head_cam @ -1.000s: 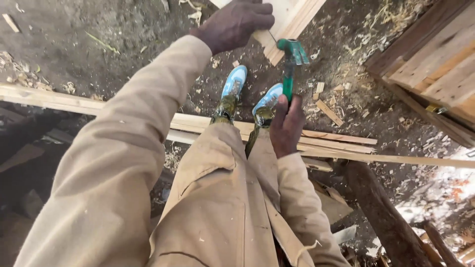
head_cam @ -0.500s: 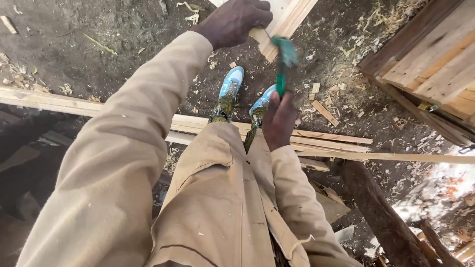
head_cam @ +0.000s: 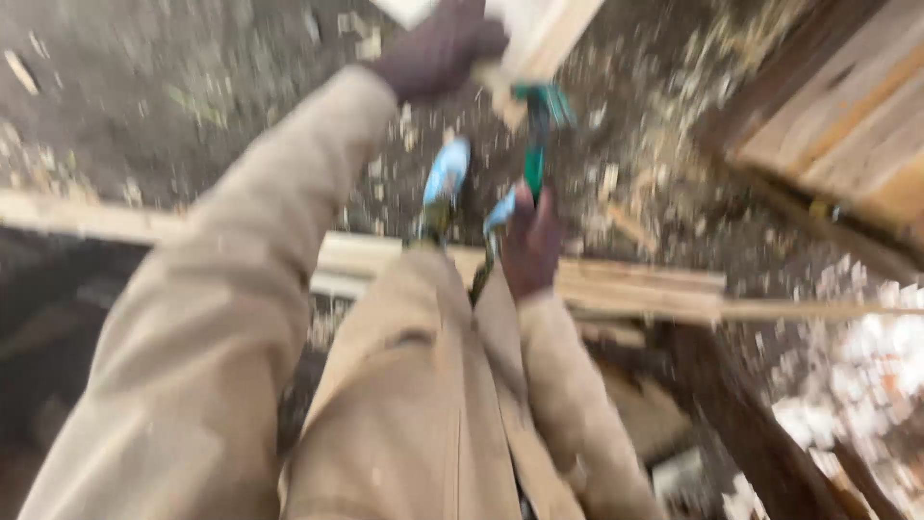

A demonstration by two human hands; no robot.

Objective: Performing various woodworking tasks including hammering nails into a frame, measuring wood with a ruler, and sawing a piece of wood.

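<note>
**Hammer and timber: handling notes**

Frame blurred. Left hand [head_cam: 438,48] clamped on pale wooden piece [head_cam: 539,34] at top of view, above dirt floor [head_cam: 144,106]. Right hand [head_cam: 531,241] closed round green-handled hammer [head_cam: 535,144], head up, just below the wood. Hammer likely head-heavy, rigid; best gripped low on handle. Wood judged stiff, light, splintery; hold clear of strike point.
</note>
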